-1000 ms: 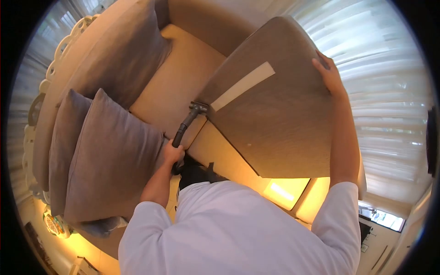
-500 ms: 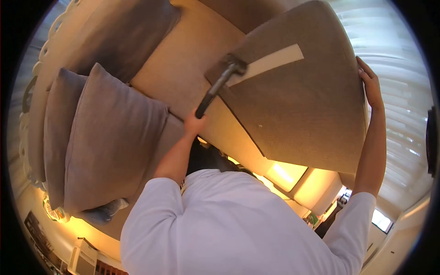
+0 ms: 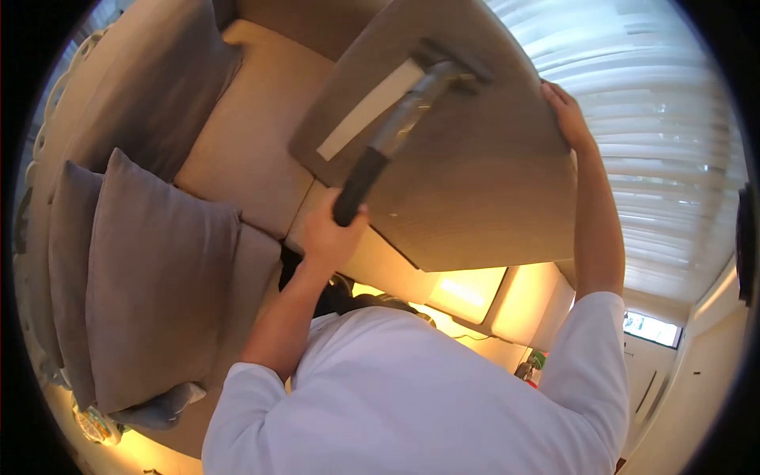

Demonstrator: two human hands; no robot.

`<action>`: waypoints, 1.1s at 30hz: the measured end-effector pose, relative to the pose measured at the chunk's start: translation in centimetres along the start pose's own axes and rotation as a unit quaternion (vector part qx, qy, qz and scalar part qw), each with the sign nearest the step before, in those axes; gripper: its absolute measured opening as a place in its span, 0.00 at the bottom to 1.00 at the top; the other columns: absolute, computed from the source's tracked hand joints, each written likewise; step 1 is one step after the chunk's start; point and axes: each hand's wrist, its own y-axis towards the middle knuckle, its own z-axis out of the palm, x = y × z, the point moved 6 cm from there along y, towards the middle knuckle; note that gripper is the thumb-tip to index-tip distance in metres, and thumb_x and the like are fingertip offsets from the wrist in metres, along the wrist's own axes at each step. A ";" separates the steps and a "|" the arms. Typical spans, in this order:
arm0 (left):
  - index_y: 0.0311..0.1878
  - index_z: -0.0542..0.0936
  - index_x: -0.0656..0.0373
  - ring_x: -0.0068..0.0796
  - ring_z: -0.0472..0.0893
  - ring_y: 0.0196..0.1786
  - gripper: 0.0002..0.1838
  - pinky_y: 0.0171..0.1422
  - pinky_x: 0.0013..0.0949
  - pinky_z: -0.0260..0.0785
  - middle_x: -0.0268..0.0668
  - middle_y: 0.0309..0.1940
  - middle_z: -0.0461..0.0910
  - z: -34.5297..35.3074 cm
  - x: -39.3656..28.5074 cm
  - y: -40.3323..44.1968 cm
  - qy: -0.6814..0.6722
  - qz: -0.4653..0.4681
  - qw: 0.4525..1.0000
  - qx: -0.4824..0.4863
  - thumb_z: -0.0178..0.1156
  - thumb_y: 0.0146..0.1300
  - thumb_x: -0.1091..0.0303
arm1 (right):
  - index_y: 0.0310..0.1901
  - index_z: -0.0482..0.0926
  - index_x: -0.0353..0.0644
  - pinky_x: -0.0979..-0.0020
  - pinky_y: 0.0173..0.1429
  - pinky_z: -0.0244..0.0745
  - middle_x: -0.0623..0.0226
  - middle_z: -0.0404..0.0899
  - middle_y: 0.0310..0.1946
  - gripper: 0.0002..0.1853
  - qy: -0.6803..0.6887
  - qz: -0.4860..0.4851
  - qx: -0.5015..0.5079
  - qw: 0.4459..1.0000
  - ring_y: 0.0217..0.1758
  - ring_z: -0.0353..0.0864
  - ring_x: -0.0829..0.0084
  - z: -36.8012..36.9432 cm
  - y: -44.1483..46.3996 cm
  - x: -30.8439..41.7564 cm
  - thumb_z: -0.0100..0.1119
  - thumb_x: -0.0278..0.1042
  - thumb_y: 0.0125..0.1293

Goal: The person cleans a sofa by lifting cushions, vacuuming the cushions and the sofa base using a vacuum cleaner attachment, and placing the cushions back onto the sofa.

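no legible text, labels, brands, numbers or signs

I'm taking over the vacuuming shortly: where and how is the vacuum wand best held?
I'd grip the vacuum wand by its black lower section, coming from the picture's lower left and wrapping around it as the left hand does. That part looks straight and slim and slants that way, leaving the wide head free over the raised cushion.

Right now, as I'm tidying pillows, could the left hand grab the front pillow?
Probably not: the left hand is gripping the vacuum handle, though nothing seems to block its way to the front pillow.
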 end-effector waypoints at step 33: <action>0.52 0.82 0.60 0.51 0.85 0.49 0.23 0.53 0.49 0.76 0.50 0.40 0.86 10.6 28.2 -12.1 0.170 -0.125 0.975 -0.065 0.68 0.56 0.57 | 0.79 0.60 0.51 0.57 0.85 0.43 0.55 0.56 0.81 0.31 -0.097 -0.113 0.024 0.989 0.84 0.51 0.56 1.1 -10.6 -1.0 0.41 0.54 0.80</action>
